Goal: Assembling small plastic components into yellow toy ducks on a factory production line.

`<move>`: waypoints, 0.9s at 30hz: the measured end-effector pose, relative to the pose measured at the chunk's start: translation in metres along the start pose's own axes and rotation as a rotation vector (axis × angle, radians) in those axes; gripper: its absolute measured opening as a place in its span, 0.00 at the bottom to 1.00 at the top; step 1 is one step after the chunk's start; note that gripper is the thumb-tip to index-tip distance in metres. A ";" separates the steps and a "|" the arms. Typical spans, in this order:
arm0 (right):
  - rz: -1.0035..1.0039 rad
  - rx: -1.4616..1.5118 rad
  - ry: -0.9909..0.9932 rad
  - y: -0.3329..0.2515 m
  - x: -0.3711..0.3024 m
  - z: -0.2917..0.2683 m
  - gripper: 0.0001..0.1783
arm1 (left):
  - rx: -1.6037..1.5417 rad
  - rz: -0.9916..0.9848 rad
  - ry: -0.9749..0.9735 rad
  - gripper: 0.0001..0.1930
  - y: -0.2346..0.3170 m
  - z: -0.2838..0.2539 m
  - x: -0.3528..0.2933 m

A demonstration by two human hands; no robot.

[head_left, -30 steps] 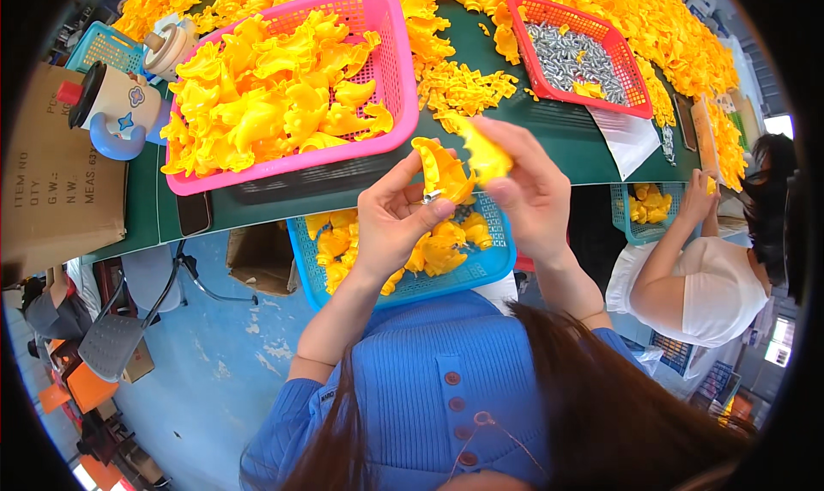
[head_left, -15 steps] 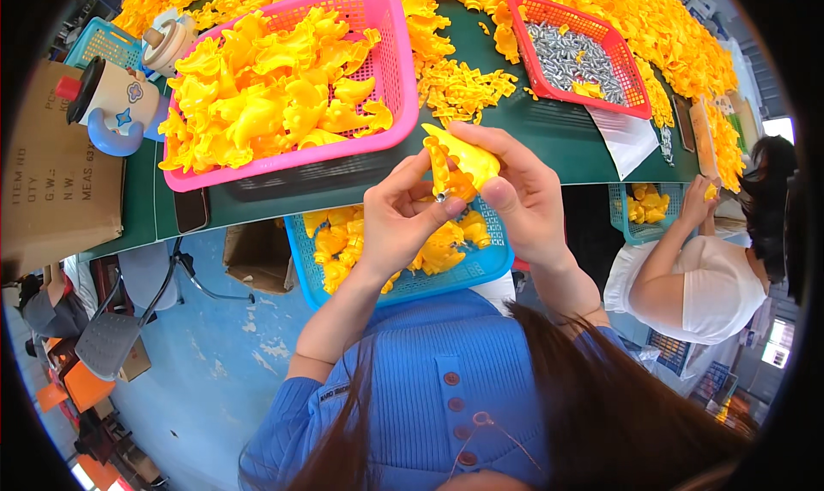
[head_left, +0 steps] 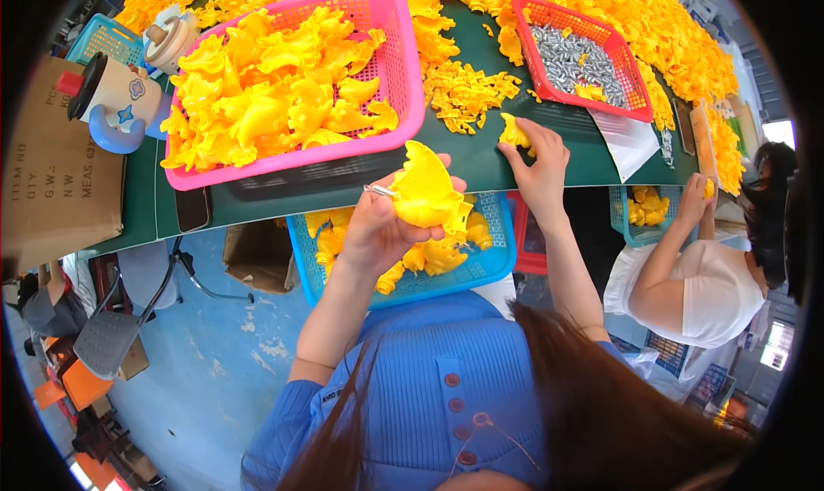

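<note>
My left hand is closed around a thin curved yellow plastic shell with a jagged edge, above the blue basket. A small silver metal pin sticks out sideways between the shell and my thumb. Farther right, over the table's front part, my right hand has its thumb and fingers around a smaller yellow plastic piece, partly hidden by the fingers. Below my left hand, the blue basket holds several yellow pieces.
A pink basket full of yellow shells stands at left on the green table. At right, a red basket holds silver metal pins. Yellow parts heap up behind. A cup and carton stand left; a co-worker sits right.
My hands have parted: the left keeps a yellow shell, now turned outward with the pin showing, while the right has moved right to a small yellow piece by the table.
</note>
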State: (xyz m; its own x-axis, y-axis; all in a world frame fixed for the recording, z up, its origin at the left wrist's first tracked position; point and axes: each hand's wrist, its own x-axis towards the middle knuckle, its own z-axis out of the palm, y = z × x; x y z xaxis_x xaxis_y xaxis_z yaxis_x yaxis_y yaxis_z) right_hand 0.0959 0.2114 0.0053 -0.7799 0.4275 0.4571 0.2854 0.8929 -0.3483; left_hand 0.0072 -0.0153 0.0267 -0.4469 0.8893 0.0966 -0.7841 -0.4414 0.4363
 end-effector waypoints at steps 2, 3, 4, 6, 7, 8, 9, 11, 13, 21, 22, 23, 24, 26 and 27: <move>-0.056 0.056 0.046 -0.004 0.005 -0.008 0.20 | -0.168 -0.076 -0.071 0.47 0.000 -0.002 -0.002; -0.117 0.112 0.093 -0.013 0.012 -0.016 0.19 | -0.168 -0.081 -0.071 0.47 -0.001 -0.002 -0.001; -0.100 0.428 0.018 -0.024 0.021 -0.028 0.17 | -0.229 -0.132 -0.089 0.45 -0.002 0.000 0.000; -0.217 0.654 -0.178 -0.048 0.035 -0.054 0.16 | -0.291 -0.188 -0.103 0.43 -0.004 0.003 -0.003; -0.336 0.873 -0.373 -0.056 0.040 -0.062 0.14 | -0.265 -0.227 -0.073 0.42 -0.006 0.003 -0.003; -0.334 0.876 -0.369 -0.065 0.046 -0.065 0.14 | -0.234 -0.258 -0.038 0.41 -0.006 0.005 -0.003; -0.467 0.896 -0.395 -0.073 0.051 -0.066 0.14 | -0.231 -0.259 -0.037 0.41 -0.007 0.005 -0.003; -0.604 0.916 -0.420 -0.078 0.053 -0.064 0.13 | -0.216 -0.245 -0.040 0.39 -0.009 0.005 -0.003; -0.630 0.907 -0.475 -0.081 0.052 -0.063 0.14 | -0.256 -0.203 -0.018 0.38 -0.012 -0.002 -0.011; -0.624 0.894 -0.483 -0.076 0.042 -0.053 0.14 | -0.233 -0.167 -0.008 0.37 -0.012 -0.003 -0.012; -0.586 0.974 -0.495 -0.075 0.041 -0.052 0.14 | -0.144 -0.144 0.010 0.37 -0.011 0.000 -0.011; -0.586 0.971 -0.497 -0.072 0.040 -0.052 0.14 | -0.054 -0.116 0.028 0.38 -0.010 0.005 -0.010; -0.414 1.011 -0.368 -0.067 0.039 -0.052 0.15 | -0.057 -0.116 0.026 0.38 -0.006 0.008 -0.007; -0.077 0.974 -0.198 -0.049 0.037 -0.049 0.15 | 0.079 -0.039 -0.023 0.41 0.002 0.011 0.001; -0.019 0.686 -0.130 -0.034 0.035 -0.042 0.16 | 0.080 -0.041 -0.029 0.41 0.002 0.011 0.002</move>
State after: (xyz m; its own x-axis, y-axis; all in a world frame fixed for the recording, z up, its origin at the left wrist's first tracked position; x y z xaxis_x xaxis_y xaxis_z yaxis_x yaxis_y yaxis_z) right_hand 0.0819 0.2020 0.0676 -0.8537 0.3544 0.3815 -0.1120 0.5906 -0.7992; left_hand 0.0096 -0.0128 0.0373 -0.4015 0.9101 0.1021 -0.7642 -0.3944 0.5104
